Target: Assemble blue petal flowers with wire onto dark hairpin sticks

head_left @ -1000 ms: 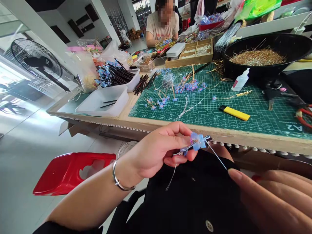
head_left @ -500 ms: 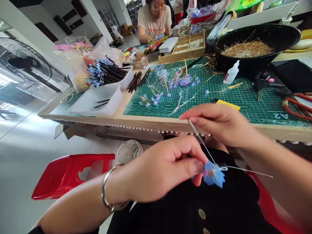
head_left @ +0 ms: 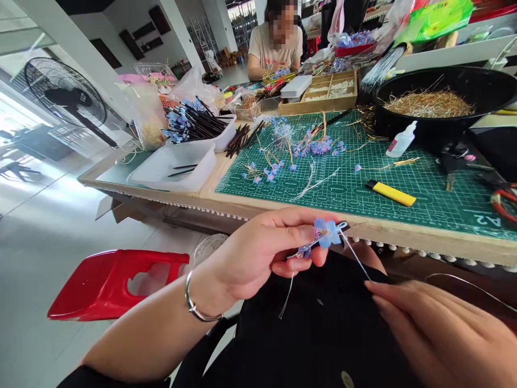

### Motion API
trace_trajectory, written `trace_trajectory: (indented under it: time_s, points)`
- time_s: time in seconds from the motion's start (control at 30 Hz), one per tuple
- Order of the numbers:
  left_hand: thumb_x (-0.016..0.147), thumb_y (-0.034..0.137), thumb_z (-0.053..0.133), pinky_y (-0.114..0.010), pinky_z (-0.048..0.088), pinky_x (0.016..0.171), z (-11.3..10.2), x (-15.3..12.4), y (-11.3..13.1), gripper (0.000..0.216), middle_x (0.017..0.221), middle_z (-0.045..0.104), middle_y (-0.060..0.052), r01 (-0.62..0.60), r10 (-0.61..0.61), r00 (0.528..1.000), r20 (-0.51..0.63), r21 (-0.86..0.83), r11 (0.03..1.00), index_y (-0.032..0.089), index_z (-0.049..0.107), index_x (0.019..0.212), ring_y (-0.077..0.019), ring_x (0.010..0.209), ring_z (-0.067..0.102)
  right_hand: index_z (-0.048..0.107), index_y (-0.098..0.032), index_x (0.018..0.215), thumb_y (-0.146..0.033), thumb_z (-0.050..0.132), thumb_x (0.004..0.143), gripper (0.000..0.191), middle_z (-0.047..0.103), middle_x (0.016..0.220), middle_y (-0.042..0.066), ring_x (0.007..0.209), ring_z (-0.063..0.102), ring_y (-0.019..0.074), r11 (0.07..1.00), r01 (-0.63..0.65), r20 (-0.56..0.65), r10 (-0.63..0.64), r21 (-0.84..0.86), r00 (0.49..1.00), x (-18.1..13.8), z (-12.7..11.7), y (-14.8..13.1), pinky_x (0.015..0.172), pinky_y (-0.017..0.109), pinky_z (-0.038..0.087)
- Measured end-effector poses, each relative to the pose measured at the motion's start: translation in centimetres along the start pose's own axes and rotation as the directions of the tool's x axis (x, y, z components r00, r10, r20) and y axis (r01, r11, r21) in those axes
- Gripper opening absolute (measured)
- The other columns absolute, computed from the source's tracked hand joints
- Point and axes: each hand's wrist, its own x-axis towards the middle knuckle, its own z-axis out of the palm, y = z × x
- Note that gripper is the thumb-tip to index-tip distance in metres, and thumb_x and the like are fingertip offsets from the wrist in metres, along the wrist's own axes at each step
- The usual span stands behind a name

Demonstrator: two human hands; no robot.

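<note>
My left hand [head_left: 262, 248] pinches a small blue flower ornament [head_left: 326, 233] between thumb and fingers, just below the table's front edge and above my black-clothed lap. A thin silver wire [head_left: 355, 253] runs from the flower down and right to my right hand [head_left: 436, 328]. That hand pinches the wire's far part with its fingertips. A loose wire end hangs below my left hand. A silver bangle sits on my left wrist.
A green cutting mat [head_left: 363, 178] holds blue flowers, wires, a yellow knife [head_left: 391, 193] and a glue bottle [head_left: 400, 139]. A black bowl [head_left: 444, 97] of gold pins, white trays [head_left: 173, 167], red pliers [head_left: 503, 202], a red stool [head_left: 117, 283], a fan and a seated person [head_left: 277, 40] surround it.
My right hand dropped from in front of the table edge to low right, pulling the wire taut. My left hand lifted the flower back up toward the table edge.
</note>
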Motion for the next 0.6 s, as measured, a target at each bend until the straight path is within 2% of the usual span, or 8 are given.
trace_trajectory:
  time_s: [0.03, 0.1, 0.17, 0.23, 0.27, 0.33, 0.43, 0.6]
  points:
    - [0.090, 0.026, 0.067, -0.018, 0.015, 0.047, 0.1, 0.0, 0.1, 0.018, 0.072, 0.058, -0.002, 0.015, -0.015, 1.000, -0.004, -0.045, 0.999, 0.017, 0.070, 0.106, -0.0031, 0.052, 0.037, 0.068, -0.022, 0.116, -0.035, 0.057, 0.096, 0.026, 0.075, 0.107, 0.007, 0.094, 0.073, 0.0279, 0.991, 0.060, 0.032, -0.057, -0.117, 0.998, 0.7, 0.2, 0.2, 0.091, 0.044, 0.057]
    - [0.089, 0.024, 0.068, -0.017, 0.015, 0.047, 0.4, 0.0, 0.4, 0.016, 0.071, 0.058, -0.002, 0.036, -0.038, 0.999, -0.027, -0.087, 0.996, 0.017, 0.071, 0.102, -0.0026, 0.051, 0.038, 0.059, -0.018, 0.131, -0.048, 0.047, 0.099, 0.045, 0.064, 0.131, 0.017, 0.122, 0.059, 0.0419, 0.958, 0.097, 0.050, -0.087, -0.271, 0.995, 2.2, 0.4, 0.3, 0.107, 0.067, 0.040]
    - [0.089, 0.023, 0.068, -0.017, 0.016, 0.046, 0.8, -0.1, 0.5, 0.015, 0.071, 0.058, -0.003, 0.052, -0.053, 0.998, -0.018, -0.092, 0.994, 0.016, 0.072, 0.102, -0.0025, 0.051, 0.039, 0.047, -0.020, 0.145, -0.057, 0.046, 0.098, 0.060, 0.052, 0.146, 0.020, 0.133, 0.047, 0.0458, 0.978, 0.026, -0.014, -0.030, -0.209, 0.999, 3.8, 0.2, -0.1, 0.112, 0.073, 0.027]
    - [0.089, 0.022, 0.067, -0.017, 0.016, 0.045, 1.2, -0.1, 0.6, 0.016, 0.071, 0.057, -0.002, 0.057, -0.056, 0.998, 0.013, -0.089, 0.994, 0.015, 0.073, 0.102, -0.0023, 0.050, 0.039, 0.042, -0.026, 0.147, -0.056, 0.049, 0.097, 0.059, 0.053, 0.145, 0.015, 0.129, 0.054, 0.0392, 0.994, -0.085, -0.042, 0.088, 0.073, 0.995, 5.2, 0.1, -1.2, 0.112, 0.063, 0.037]
    - [0.089, 0.022, 0.067, -0.017, 0.016, 0.045, 1.3, -0.1, 0.6, 0.017, 0.070, 0.057, -0.002, 0.055, -0.053, 0.998, 0.025, -0.092, 0.994, 0.015, 0.073, 0.103, -0.0022, 0.049, 0.038, 0.045, -0.030, 0.143, -0.052, 0.051, 0.098, 0.051, 0.060, 0.138, 0.011, 0.121, 0.061, 0.0341, 0.956, -0.142, -0.032, 0.155, 0.258, 0.987, 5.9, 0.2, -1.9, 0.107, 0.055, 0.047]
    - [0.090, 0.022, 0.066, -0.016, 0.016, 0.044, 1.3, -0.1, 0.5, 0.016, 0.070, 0.057, -0.002, 0.047, -0.044, 0.998, 0.033, -0.100, 0.994, 0.016, 0.074, 0.103, -0.0020, 0.049, 0.038, 0.056, -0.033, 0.125, -0.045, 0.054, 0.099, 0.030, 0.070, 0.111, 0.005, 0.096, 0.071, 0.0238, 0.782, -0.241, 0.004, 0.291, 0.574, 0.957, 6.9, 0.5, -3.3, 0.084, 0.036, 0.061]
    - [0.091, 0.023, 0.065, -0.016, 0.016, 0.044, 1.1, -0.1, 0.3, 0.014, 0.071, 0.057, -0.002, 0.047, -0.044, 0.999, 0.029, -0.105, 0.993, 0.016, 0.074, 0.100, -0.0018, 0.049, 0.039, 0.064, -0.031, 0.104, -0.039, 0.061, 0.096, 0.012, 0.066, 0.083, 0.001, 0.067, 0.063, 0.0155, 0.546, -0.289, 0.044, 0.416, 0.786, 0.908, 7.7, 1.3, -4.6, 0.055, 0.022, 0.055]
    - [0.089, 0.024, 0.066, -0.018, 0.013, 0.044, 0.9, -0.2, 0.2, 0.016, 0.069, 0.056, -0.001, 0.089, -0.086, 0.996, 0.032, -0.098, 0.991, 0.016, 0.072, 0.102, -0.0023, 0.048, 0.038, 0.067, -0.029, 0.088, -0.037, 0.070, 0.087, 0.009, 0.057, 0.069, 0.000, 0.051, 0.045, 0.0118, 0.358, -0.362, 0.135, 0.524, 0.861, 0.841, 8.0, 1.6, -4.8, 0.041, 0.022, 0.038]
